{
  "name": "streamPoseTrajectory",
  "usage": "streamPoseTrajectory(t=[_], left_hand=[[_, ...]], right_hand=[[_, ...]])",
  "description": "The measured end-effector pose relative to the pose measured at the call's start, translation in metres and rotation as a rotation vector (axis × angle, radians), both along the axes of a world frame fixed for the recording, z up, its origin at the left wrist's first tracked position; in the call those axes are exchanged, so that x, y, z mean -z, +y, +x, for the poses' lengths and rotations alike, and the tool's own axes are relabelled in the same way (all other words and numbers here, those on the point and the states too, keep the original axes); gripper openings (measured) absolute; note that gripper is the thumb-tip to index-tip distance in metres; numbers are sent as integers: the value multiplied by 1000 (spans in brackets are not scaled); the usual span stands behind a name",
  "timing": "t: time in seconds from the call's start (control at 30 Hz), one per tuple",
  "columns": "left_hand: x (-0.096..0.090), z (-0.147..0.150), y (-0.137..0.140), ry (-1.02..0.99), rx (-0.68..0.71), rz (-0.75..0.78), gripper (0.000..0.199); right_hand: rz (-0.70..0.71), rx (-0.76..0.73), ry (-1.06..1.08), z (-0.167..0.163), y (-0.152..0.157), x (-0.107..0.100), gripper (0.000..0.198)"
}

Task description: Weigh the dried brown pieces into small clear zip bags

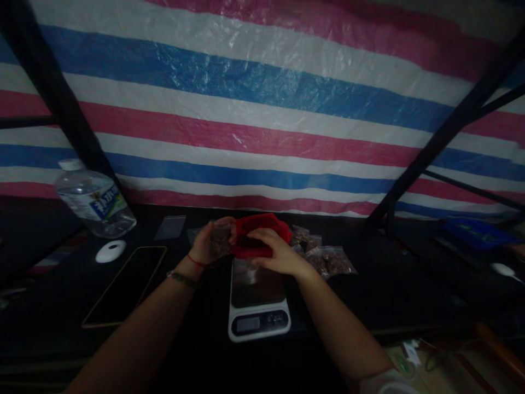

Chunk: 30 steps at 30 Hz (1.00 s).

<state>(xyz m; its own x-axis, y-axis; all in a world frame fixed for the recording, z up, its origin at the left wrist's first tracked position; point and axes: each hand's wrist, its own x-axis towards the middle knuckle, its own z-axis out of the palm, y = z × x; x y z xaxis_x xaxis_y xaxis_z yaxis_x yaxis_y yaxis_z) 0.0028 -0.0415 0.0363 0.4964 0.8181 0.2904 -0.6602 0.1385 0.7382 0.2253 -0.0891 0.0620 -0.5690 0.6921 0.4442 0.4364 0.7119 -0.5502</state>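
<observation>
My left hand point(200, 247) is closed around a small clear plastic bag point(220, 241) with brown contents, and its fingertips reach the edge of a red bag point(275, 221). The red bag stands with its mouth spread, behind the weighing plate of a white kitchen scale point(259, 323). Over that mouth is my right hand point(283, 254), thumb and fingers apart, with nothing visible between them. What lies inside the red bag is too dark to make out. Right of it rest several filled clear zip bags point(331, 259).
On the left are a large plastic bottle point(96, 200), a white mouse point(110, 251), a phone point(126, 284) and a flat clear bag point(170, 227). Striped sheeting point(254, 137) hangs behind the black table. Dark frame poles slant at both sides. A blue tray point(478, 232) is far right.
</observation>
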Motion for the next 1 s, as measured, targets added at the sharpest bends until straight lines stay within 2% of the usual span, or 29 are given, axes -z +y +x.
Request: streamPoseTrajectory(t=[0.07, 0.13, 0.27, 0.37, 0.43, 0.53, 0.67, 0.87, 0.93, 1.0], left_hand=[[3, -3, 1, 23, 59, -2, 59], [8, -6, 2, 38, 95, -34, 58], [21, -9, 5, 90, 156, -133, 55], [27, -10, 9, 120, 172, -120, 56], [27, -9, 11, 114, 141, -95, 58], [24, -5, 11, 107, 66, -44, 61], [23, 5, 9, 300, -69, 1, 64], [27, 17, 18, 497, -376, 72, 64], [27, 17, 21, 517, -420, 89, 61], [25, 17, 22, 535, -408, 93, 58]], right_hand=[[88, 36, 77, -4, 7, -8, 52], [143, 22, 64, -13, 16, -19, 46], [155, -54, -80, -36, 35, -37, 34], [140, -73, -110, -45, 43, -39, 15], [129, -38, -47, -42, 46, -36, 8], [143, 127, 137, -31, 47, -27, 8], [154, 324, 309, -17, 46, -10, 6], [120, 407, 518, -10, 40, 20, 7], [85, 405, 582, -11, 40, 26, 8], [10, 385, 665, -12, 40, 29, 9]])
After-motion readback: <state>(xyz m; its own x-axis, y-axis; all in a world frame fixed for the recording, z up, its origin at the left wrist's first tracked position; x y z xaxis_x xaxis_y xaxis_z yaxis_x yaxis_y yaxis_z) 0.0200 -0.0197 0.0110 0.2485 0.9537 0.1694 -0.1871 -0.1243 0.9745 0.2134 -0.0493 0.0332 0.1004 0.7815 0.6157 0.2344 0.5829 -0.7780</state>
